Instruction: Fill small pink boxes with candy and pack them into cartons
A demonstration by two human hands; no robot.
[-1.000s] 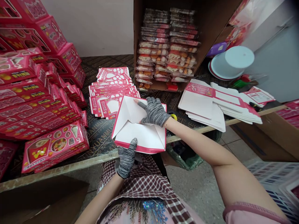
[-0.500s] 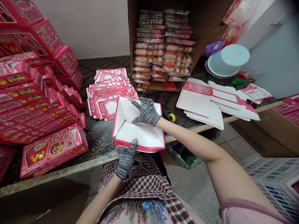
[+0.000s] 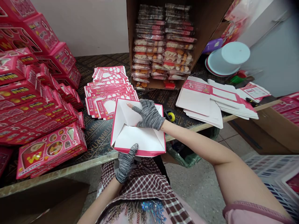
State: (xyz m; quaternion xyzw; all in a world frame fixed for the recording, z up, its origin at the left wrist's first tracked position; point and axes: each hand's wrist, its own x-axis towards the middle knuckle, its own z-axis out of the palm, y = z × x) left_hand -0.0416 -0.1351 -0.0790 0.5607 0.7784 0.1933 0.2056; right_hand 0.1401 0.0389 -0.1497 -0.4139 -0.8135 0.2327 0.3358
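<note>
A pink-edged cardboard box (image 3: pixel 134 140) lies tilted over the table's front edge, with its white inner flaps folded inward toward the middle. My left hand (image 3: pixel 126 163), in a grey fingerless glove, grips its near edge, thumb on top and the other fingers hidden underneath. Across the flaps lies my right hand (image 3: pixel 149 115), gloved the same way, its index finger stretched out and its thumb by the gap between the flaps. Just beyond the box is a spread pile of pink printed cards (image 3: pixel 109 91) with white cut-outs.
Finished-looking pink boxes (image 3: pixel 35 109) are stacked at left. A brown carton (image 3: pixel 161 84) at the back holds bagged toy pieces (image 3: pixel 149 57). Flat white-and-pink cardboard blanks (image 3: pixel 198 99) lie at right, near a yellow-and-black tape measure (image 3: pixel 171 116) and a light-blue tub (image 3: pixel 235 53).
The box has tipped and shifted slightly toward me, and its flaps sit further open around the middle. My right hand has slid a little right and down; my left keeps its hold.
</note>
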